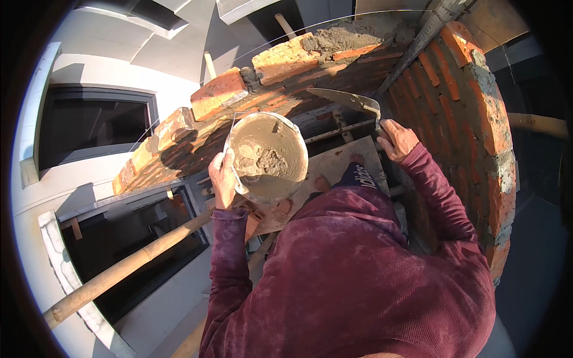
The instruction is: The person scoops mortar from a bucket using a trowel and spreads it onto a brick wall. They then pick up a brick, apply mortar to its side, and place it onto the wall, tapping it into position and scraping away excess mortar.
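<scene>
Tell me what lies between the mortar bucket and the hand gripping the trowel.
Head view: only the trowel's blade above a wooden board, between bucket and right hand.

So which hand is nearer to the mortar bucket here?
Left. The left hand grips the mortar bucket at its rim. The right hand is off to the bucket's right, holding the trowel near the brick wall.

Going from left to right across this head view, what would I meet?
Dark window → bamboo scaffold pole → left hand → round grey bucket of wet mortar → metal trowel → right hand → curved red brick wall.
</scene>
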{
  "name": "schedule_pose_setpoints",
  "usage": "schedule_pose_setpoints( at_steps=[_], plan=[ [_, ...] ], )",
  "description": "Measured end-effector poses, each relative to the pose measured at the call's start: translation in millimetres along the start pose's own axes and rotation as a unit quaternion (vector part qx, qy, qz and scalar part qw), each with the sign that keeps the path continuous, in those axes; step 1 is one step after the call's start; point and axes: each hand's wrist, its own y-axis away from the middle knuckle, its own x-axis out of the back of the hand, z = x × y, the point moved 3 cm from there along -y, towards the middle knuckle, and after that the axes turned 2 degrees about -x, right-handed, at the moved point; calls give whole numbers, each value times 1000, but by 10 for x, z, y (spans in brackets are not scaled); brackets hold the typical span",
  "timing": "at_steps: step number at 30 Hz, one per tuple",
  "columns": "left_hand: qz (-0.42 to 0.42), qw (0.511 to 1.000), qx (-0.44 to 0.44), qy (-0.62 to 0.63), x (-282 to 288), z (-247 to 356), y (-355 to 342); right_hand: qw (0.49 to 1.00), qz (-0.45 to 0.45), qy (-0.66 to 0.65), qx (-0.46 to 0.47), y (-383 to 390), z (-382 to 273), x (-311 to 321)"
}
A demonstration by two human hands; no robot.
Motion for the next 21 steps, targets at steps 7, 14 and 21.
schedule_pose_setpoints(
  at_steps=[7, 14, 21],
  plan=[
    [-85, 984, -135, -76, 132, 392, -168, 965, -62, 226, 115, -541, -1572, -955],
    [-111, 979, -168, -17, 357, 621, -192, 919, -225, 285, 154, -263, -1837, -951],
    [-129, 972, -194, 27, 475, 548, -270, 922, -92, 292, 235, -389, -2422, -992]
  ],
)
